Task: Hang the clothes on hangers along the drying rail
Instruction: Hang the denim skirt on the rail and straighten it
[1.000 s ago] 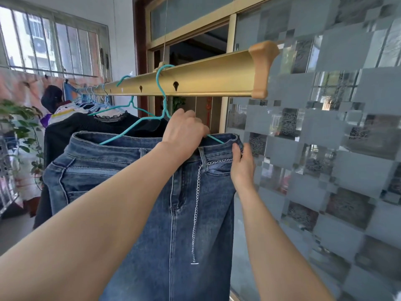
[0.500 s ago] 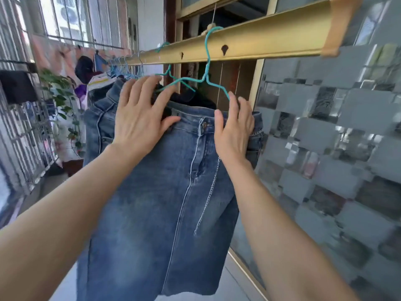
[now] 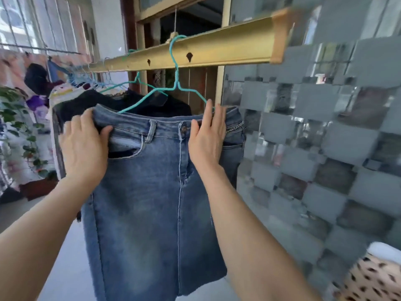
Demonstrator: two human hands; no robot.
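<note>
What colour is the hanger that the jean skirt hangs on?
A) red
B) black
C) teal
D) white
C: the hanger carrying the denim skirt is thin teal wire, hooked over the gold rail.

A blue denim skirt (image 3: pixel 152 192) hangs on a teal wire hanger (image 3: pixel 176 83). The hanger's hook goes over a gold drying rail (image 3: pixel 227 48). The left hand (image 3: pixel 84 144) lies on the left end of the skirt's waistband, with the thumb across the front. The right hand (image 3: pixel 206 142) lies flat on the right side by the button, fingers straight and pointing up. A black top (image 3: pixel 152 105) hangs just behind the skirt. More clothes (image 3: pixel 39 83) hang farther along the rail. A green plant (image 3: pixel 19 127) is on the left. A glass wall with squares (image 3: pixel 325 127) is on the right.
</note>
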